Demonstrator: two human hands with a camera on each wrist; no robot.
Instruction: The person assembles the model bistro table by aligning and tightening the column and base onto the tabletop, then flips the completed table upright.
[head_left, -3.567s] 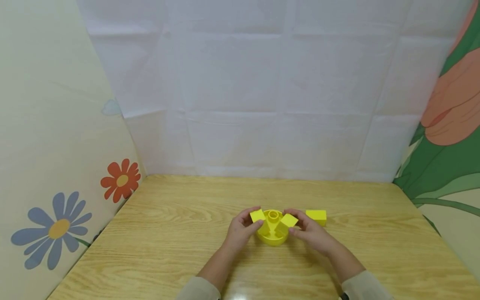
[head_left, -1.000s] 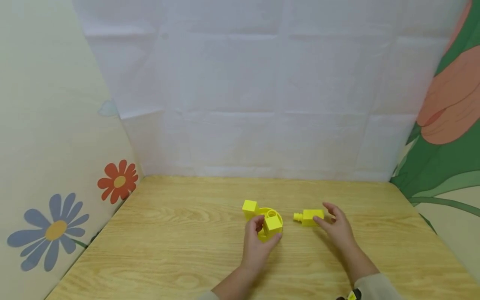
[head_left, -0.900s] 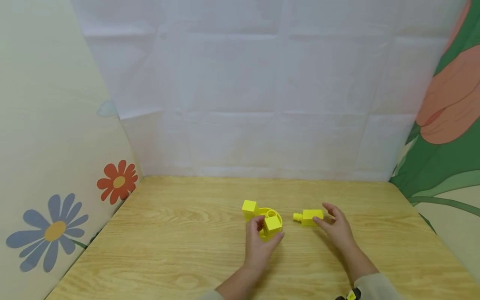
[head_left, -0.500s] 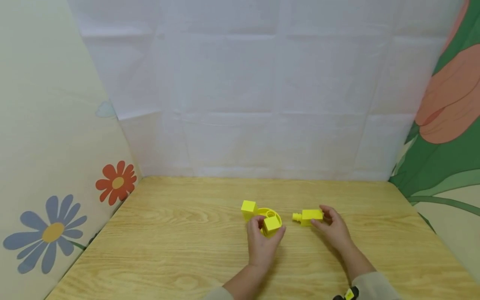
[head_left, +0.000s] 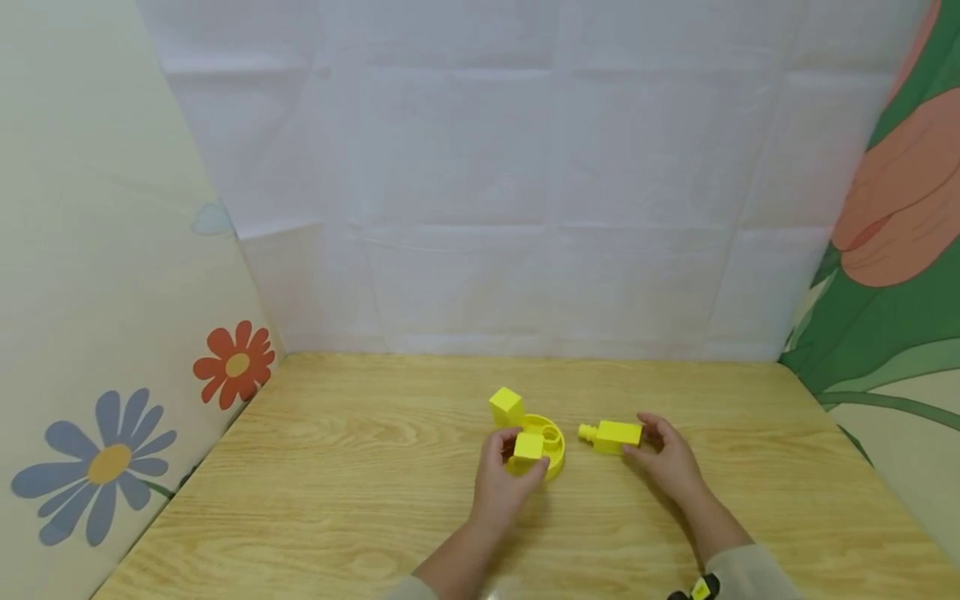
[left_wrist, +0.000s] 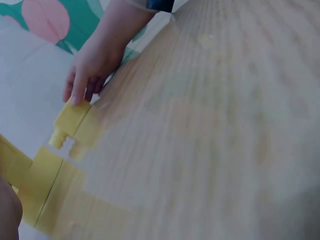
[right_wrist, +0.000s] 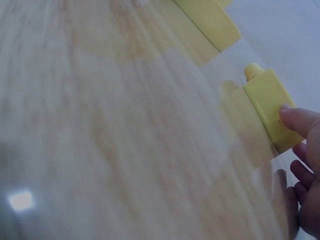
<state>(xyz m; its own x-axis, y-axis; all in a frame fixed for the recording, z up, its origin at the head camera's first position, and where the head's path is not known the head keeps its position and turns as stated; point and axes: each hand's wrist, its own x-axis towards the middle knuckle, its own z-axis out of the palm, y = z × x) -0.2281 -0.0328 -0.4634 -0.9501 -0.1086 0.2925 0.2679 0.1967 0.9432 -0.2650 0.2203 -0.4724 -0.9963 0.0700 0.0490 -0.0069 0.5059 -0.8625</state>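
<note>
A round, shallow yellow base (head_left: 557,463) with a small ring socket (head_left: 551,436) sits on the table. One yellow square post (head_left: 507,405) rises at its back left. My left hand (head_left: 497,487) holds a second square post (head_left: 528,447) at the front, thumb on its right and fingers on its left. Right of the base lies a yellow rectangular block (head_left: 618,436), its ridged peg (head_left: 587,432) pointing left toward the base, a gap between them. My right hand (head_left: 670,462) pinches the block's right end; in the right wrist view the thumb (right_wrist: 295,119) presses its side.
The wood-grain table (head_left: 360,467) is glossy and reflects the pieces. A white sheet (head_left: 450,208) hangs behind it. Flower-printed walls stand at left (head_left: 97,292) and right (head_left: 900,333).
Earlier, each hand held one post of the base; my right hand has since moved to the block at right. Over the last half second the base has turned slightly clockwise under my left hand.
</note>
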